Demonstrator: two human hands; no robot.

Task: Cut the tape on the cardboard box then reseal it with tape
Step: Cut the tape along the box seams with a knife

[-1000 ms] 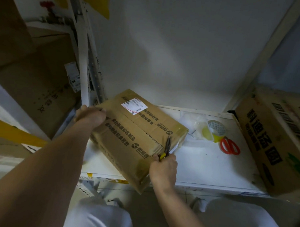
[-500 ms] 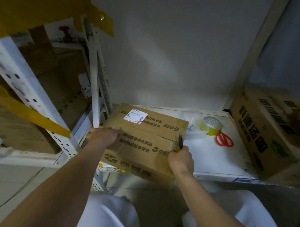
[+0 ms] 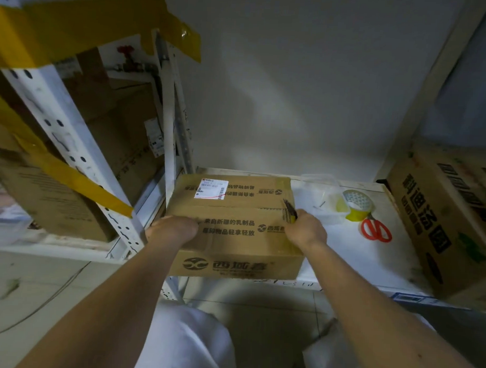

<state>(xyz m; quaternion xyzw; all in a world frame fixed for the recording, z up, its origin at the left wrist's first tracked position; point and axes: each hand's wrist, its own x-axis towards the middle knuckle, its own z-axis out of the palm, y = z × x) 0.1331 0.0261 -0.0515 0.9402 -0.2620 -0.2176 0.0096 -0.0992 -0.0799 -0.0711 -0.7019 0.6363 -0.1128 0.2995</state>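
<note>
Cardboard box lying at the front left corner of a white shelf board, its front face flush with or slightly over the front edge. The board belongs to a white slotted-steel rack; a perforated upright with yellow tape wound across it stands at the left, a plain white wall closes the back, and pale floor tiles show below. On the neighbouring bay to the left sit more brown cartons. Toward the back right of the board lies a roll of clear tape on a yellow core, with crumpled clear plastic just beside it on the left and red-handled scissors just in front of it. A large printed carton stands at the board's right edge. Nothing lies between the box and the person. The box's long axis runs left to right, parallel to the front edge; the taped seam between its top flaps follows the same axis, and a white shipping label sits on the far flap near the left. Left hand, fingers curled under, presses on the near left part of the top. Right hand grips a yellow-handled utility knife at the right end of the seam, the blade pointing away and to the left.
</note>
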